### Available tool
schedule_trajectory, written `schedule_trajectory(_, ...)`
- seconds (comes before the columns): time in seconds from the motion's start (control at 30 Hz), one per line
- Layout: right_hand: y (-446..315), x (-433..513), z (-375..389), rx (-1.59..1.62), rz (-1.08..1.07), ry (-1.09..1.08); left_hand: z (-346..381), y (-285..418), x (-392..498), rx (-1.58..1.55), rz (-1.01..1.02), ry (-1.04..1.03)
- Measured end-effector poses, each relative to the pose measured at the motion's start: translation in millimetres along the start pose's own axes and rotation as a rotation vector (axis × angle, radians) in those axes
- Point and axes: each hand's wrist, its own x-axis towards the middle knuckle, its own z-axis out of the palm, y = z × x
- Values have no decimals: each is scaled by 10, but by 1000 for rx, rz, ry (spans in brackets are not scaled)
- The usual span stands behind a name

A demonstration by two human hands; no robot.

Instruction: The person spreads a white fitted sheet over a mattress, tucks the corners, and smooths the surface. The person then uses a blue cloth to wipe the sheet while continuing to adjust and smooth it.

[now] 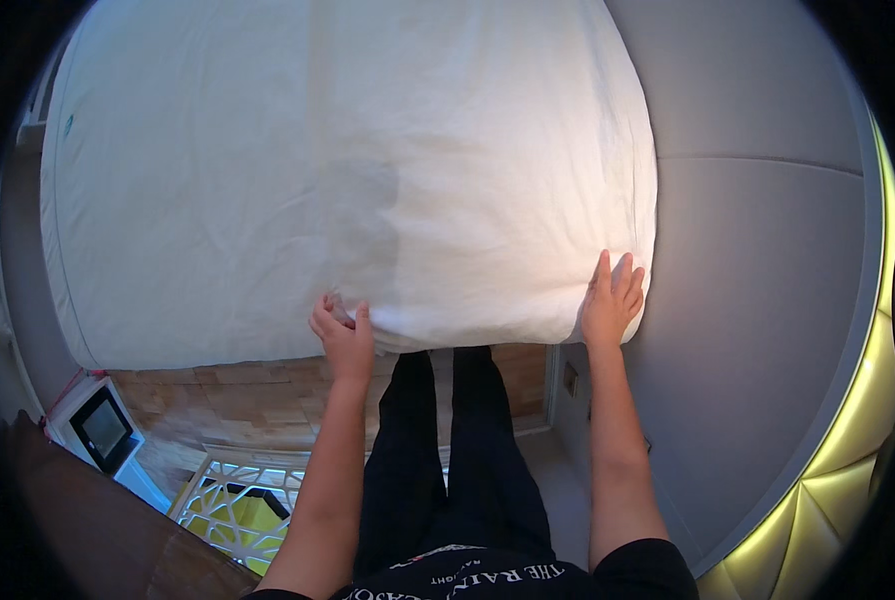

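A white fitted sheet (214, 187) covers a mattress in front of me, with shallow wrinkles and a shadow across its middle. Over the near edge, left of my legs, is my left hand (342, 334). Its fingers are curled and the thumb stands apart from them; a small fold of cloth shows by the fingers, but whether they grip it is unclear. My right hand (612, 304) rests on the near right corner of the sheet, back of the hand up and fingers spread.
A grey padded panel (747, 300) runs along the mattress's right side, with yellow tufted upholstery (830, 420) beyond. Below are a wooden floor (230, 397), a white cabinet with a dark-framed panel (106, 427), a cut-out lattice screen (245, 510) and a brown surface (109, 510) at lower left.
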Motion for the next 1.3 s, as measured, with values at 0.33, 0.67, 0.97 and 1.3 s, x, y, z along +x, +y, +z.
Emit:
schedule_trajectory(0.33,446,192,-300,200,349,-375,-68,118,-23,104,-81,-502)
schedule_trajectory(0.67,-744,-233,-492,327,-188,-200,-215,-371,-289,349,192,63)
schedule_trajectory(0.97,-956,-594,-131,420,-297,-269,-156,-792,-41,152,47,-179)
schedule_trajectory(1.3,-840,-531,-86,354,-236,-355,-625,-614,-120,-134,-123,-453)
